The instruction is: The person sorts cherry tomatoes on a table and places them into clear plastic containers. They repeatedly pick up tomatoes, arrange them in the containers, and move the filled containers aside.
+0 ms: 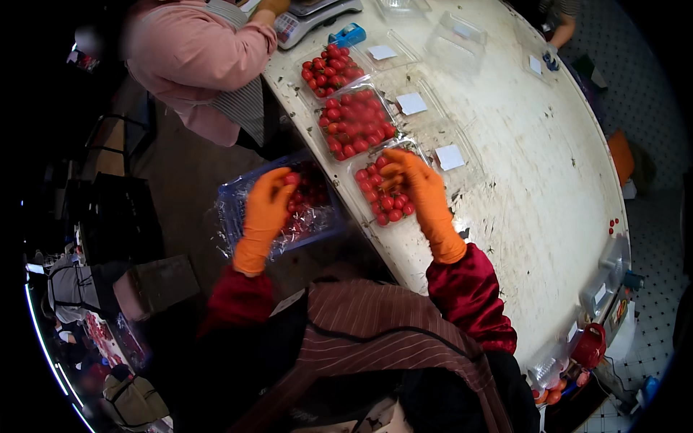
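Observation:
My left hand (263,214), in an orange rubber glove, has a cherry tomato (291,178) at its fingertips. Below it, beside the table, stands a blue plastic crate (230,203) lined with clear plastic and holding more tomatoes. My right hand (419,187), gloved alike, is over the nearest clear plastic clamshell box (357,203), its fingers bent above the tomatoes (387,203). Whether those fingers pinch one is hidden. This box's lid (471,157) lies folded back with a white label (450,157) on it. Two more filled boxes, the middle one (357,124) and the far one (331,70), stand beyond in a row.
A person in a pink sleeve (216,48) works at a scale (308,19) at the far end. A blue tape dispenser (347,35) sits near the far box. Stray stem bits dot the white table (541,162). Stacked clear boxes (601,292) and a red basket (589,346) line the right edge.

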Motion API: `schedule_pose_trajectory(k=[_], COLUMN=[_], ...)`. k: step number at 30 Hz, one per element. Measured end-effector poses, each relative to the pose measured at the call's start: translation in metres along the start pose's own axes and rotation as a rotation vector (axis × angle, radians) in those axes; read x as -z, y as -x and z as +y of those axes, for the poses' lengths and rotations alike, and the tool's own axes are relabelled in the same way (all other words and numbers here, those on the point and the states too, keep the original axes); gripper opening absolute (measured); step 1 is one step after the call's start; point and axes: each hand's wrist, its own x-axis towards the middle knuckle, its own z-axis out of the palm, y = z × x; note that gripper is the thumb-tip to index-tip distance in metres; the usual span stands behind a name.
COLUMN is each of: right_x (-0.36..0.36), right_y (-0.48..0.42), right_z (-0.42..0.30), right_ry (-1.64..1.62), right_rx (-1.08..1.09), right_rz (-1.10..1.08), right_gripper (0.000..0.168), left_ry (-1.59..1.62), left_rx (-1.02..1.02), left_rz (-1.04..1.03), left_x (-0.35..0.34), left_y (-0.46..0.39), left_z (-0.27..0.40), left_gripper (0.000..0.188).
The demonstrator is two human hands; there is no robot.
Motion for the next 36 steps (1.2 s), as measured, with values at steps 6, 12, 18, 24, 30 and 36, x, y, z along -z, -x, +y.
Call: schedule_pose_trajectory(k=[6, 12, 18, 24, 30, 36], right_x=[0.089, 0.108, 0.078, 0.069, 0.057, 0.064], right_y=[0.025, 0.052, 0.036, 0.017, 0.006, -0.004], right_z=[0.014, 0.044, 0.049, 0.062, 0.063, 0.075], right_ry=[0.177, 0.346, 1.049, 1.57, 1.713, 1.47], right_rx=[0.068, -0.008, 0.2, 0.144, -0.112, -0.097], right_rz=[0.413, 0.463, 0.193, 0.07, -0.015, -0.056], right_gripper=[0.034, 0.029, 0.048, 0.066, 0.075, 0.07], left_ry=[-0.146, -0.042, -0.458, -0.594, -0.623, -0.556], left_rx=[0.187, -0.222, -0.384, -0.46, -0.484, -0.447], left_rz=[-0.127, -0.346, -0.596, -0.68, -0.663, -0.775], left_x=[0.009, -0.085, -0.137, -0.142, -0.167, -0.17], left_y=[0.013, -0.005, -0.036, -0.045, -0.028, -0.036], left_z=[-0.072, 0.003, 0.036, 0.021, 0.035, 0.031], left_gripper=[0.062, 0.044, 0.07, 0.085, 0.093, 0.088])
